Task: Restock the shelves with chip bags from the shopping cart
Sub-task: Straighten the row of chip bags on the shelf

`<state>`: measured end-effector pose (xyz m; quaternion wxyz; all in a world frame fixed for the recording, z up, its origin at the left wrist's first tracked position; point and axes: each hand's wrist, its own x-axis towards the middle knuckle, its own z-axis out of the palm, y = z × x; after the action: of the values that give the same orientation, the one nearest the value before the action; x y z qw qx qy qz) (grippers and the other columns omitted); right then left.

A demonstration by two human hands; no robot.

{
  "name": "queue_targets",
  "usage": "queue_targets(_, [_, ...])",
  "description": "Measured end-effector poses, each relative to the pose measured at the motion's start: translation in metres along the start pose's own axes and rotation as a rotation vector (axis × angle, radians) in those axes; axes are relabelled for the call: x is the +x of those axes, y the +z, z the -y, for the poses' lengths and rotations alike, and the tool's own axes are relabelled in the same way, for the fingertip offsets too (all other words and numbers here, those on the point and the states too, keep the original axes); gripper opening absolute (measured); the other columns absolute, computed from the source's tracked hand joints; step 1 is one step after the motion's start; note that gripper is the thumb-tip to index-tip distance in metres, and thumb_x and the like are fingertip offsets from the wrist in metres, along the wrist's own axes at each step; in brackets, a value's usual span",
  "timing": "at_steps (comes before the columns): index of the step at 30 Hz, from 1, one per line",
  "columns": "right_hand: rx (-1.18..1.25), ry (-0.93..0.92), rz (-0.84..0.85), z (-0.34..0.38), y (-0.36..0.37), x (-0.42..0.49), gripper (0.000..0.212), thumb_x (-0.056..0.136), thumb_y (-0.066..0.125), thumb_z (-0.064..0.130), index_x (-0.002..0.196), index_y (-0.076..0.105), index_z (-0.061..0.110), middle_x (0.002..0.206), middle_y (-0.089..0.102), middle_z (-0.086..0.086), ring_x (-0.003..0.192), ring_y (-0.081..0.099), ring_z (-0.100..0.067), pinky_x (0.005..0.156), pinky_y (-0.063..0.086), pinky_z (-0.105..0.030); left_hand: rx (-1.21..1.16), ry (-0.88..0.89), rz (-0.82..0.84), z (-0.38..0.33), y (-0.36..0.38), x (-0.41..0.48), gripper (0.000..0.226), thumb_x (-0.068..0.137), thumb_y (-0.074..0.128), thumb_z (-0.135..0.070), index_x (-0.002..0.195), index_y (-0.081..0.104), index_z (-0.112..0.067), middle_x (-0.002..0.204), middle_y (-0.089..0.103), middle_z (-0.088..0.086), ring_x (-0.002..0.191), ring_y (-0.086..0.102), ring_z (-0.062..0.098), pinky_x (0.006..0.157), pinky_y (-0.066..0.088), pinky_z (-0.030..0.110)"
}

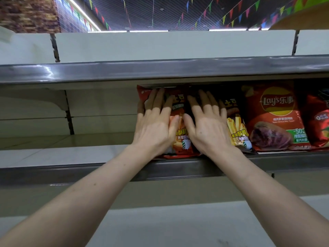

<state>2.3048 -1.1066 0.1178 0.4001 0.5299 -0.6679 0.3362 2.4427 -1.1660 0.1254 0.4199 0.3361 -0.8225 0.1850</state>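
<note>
Palms flat, left hand (pixel 154 126) pushes the red bag (pixel 181 138) under it, right hand (pixel 208 126) the dark bag (pixel 238 130), likely seating both upright.

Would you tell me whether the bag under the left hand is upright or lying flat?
Upright: the bag rests on its bottom edge on the shelf, left hand flat against its front.

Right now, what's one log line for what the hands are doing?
left hand: flat on red fries bag | right hand: flat on dark fries bag | beside: Lay's bag, upright | stage: bags on shelf
</note>
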Motion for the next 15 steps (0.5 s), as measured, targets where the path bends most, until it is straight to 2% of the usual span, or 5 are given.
queue_targets(4, [0.059, -0.075, 0.017, 0.017, 0.014, 0.001, 0.047, 0.094, 0.034, 0.035, 0.118, 0.064, 0.009, 0.121, 0.062, -0.024, 0.099, 0.060, -0.043, 0.080, 0.045, -0.046, 0.131, -0.022, 0.087, 0.006, 0.007, -0.004, 0.053, 0.099, 0.025, -0.045, 0.142, 0.042, -0.018, 0.144, 0.045, 0.018, 0.132, 0.040, 0.037, 0.115, 0.012, 0.048])
queue_targets(7, [0.069, -0.075, -0.035, 0.017, 0.024, -0.005, 0.040, 0.093, 0.036, 0.028, 0.099, 0.066, 0.003, 0.084, 0.065, -0.024, 0.070, 0.061, -0.041, 0.064, 0.047, -0.043, 0.091, 0.012, 0.079, 0.007, 0.011, 0.000, 0.059, 0.094, 0.026, -0.044, 0.138, 0.050, -0.014, 0.142, 0.047, 0.022, 0.133, 0.043, 0.040, 0.109, 0.026, 0.057])
queue_targets(9, [0.068, -0.067, -0.037, 0.017, 0.025, -0.005, 0.037, 0.092, 0.037, 0.026, 0.095, 0.065, 0.002, 0.076, 0.062, -0.024, 0.065, 0.058, -0.041, 0.062, 0.046, -0.042, 0.060, 0.017, 0.080, 0.007, 0.010, -0.001, 0.051, 0.096, 0.035, -0.041, 0.132, 0.055, -0.011, 0.136, 0.052, 0.024, 0.127, 0.048, 0.042, 0.104, 0.031, 0.058])
queue_targets(12, [0.087, -0.065, -0.039, 0.019, 0.019, -0.005, 0.035, 0.092, 0.042, 0.026, 0.108, 0.064, 0.003, 0.089, 0.062, -0.025, 0.077, 0.057, -0.042, 0.069, 0.045, -0.044, 0.062, -0.028, 0.098, 0.008, 0.000, -0.004, 0.044, 0.100, 0.037, -0.043, 0.127, 0.054, -0.012, 0.120, 0.058, 0.020, 0.110, 0.053, 0.038, 0.095, 0.033, 0.047])
queue_targets(15, [0.154, -0.117, -0.069, 0.024, 0.010, -0.004, 0.039, 0.092, 0.042, 0.029, 0.116, 0.061, 0.006, 0.103, 0.060, -0.023, 0.087, 0.056, -0.042, 0.077, 0.044, -0.045, 0.050, -0.037, -0.086, 0.014, -0.010, -0.012, 0.046, 0.095, 0.037, -0.041, 0.115, 0.060, -0.007, 0.101, 0.059, 0.019, 0.094, 0.054, 0.039, 0.098, 0.035, 0.054])
